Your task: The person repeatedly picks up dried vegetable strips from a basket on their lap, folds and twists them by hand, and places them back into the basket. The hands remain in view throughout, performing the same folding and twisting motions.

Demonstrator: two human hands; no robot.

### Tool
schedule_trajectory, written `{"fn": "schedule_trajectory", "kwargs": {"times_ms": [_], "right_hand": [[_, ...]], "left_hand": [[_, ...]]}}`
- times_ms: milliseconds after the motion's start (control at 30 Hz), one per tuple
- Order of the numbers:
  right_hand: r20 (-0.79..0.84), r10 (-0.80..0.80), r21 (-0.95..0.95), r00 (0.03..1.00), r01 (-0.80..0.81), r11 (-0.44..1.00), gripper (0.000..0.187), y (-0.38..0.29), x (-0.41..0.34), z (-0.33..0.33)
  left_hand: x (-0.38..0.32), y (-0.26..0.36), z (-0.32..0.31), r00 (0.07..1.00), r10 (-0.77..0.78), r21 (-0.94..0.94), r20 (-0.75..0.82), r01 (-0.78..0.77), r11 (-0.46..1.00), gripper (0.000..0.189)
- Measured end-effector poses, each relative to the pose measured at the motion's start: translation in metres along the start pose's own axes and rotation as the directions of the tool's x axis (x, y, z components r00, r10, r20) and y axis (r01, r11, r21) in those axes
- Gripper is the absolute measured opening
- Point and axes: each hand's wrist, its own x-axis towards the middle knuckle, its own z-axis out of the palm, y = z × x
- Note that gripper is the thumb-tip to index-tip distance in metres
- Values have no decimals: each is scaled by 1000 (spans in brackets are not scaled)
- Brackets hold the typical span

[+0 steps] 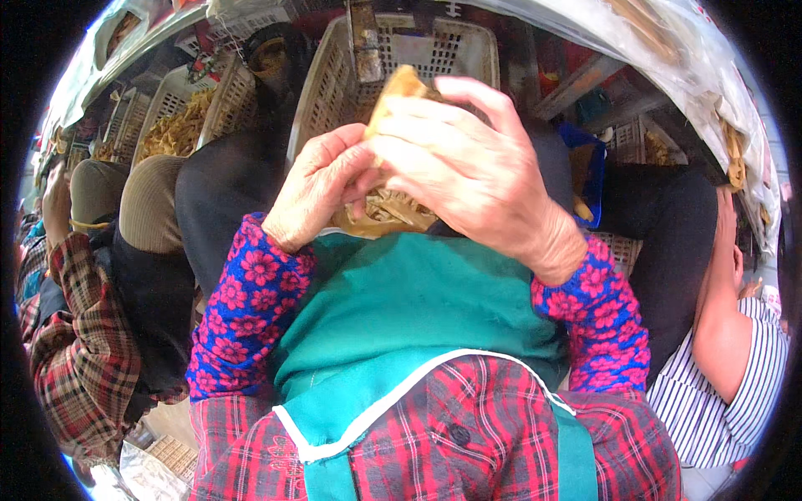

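Note:
A tan, flexible-looking piece (401, 84) is held up in front of the green apron (420, 282). My right hand (470, 169), blurred and seen from its back, covers most of it, so its kind and material cannot be told. With thumb and fingertips, my left hand (319, 185) pinches at its lower left edge, touching the right fingers. Below both hands, a heap of crumpled tan pieces (388, 210) lies at my lap, partly hidden.
A pale slotted plastic crate (322, 94) stands beyond my knees. To the left, another crate (166, 103) holds yellowish pieces (182, 128). A blue tray (598, 181) is at the right. Co-workers sit close on both sides, one in a plaid sleeve (94, 351), one in striped clothing (708, 401).

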Motion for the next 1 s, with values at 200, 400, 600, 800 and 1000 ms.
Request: {"fn": "schedule_trajectory", "kwargs": {"times_ms": [200, 400, 600, 800, 1000], "right_hand": [[338, 37, 206, 940, -112, 972, 32, 29, -12, 15], [376, 312, 504, 872, -476, 721, 23, 51, -48, 18], [716, 138, 636, 684, -559, -532, 39, 23, -27, 12], [509, 451, 706, 733, -656, 269, 39, 23, -49, 29], [103, 284, 318, 953, -302, 899, 30, 20, -49, 36]], "left_hand": [[-3, 27, 12, 980, -146, 242, 136, 110, 964, 31], [-7, 34, 29, 981, 183, 718, -60, -85, 691, 17], [39, 16, 21, 833, 438, 333, -338, -330, 883, 3], [31, -21, 64, 861, 280, 193, -424, -216, 957, 19], [46, -41, 42, 744, 441, 527, -502, -141, 838, 16]]}}
